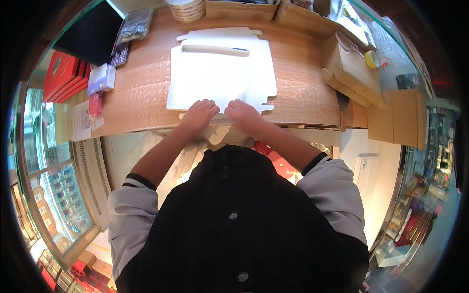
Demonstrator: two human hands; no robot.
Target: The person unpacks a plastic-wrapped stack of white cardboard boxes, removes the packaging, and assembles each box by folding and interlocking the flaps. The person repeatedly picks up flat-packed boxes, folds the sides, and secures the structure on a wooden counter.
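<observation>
A flat white cardboard box blank [220, 73] with tabs at its corners lies on the wooden table. My left hand [200, 115] and my right hand [241, 115] are side by side at its near edge. The fingers of both are curled and closed on that edge, with a small gap between the two hands. Across the far part of the cardboard runs a long, narrow white strip [210, 49] with a dark end on the right; whether it is a fold or a separate thing I cannot tell.
Brown cardboard boxes [349, 68] and a yellow tape roll [372, 59] sit at the right, near a dark blade with a wooden handle [343, 117]. Red boxes [63, 78] and a tissue pack [102, 78] are at the left. Stacked tubs [187, 10] stand at the back.
</observation>
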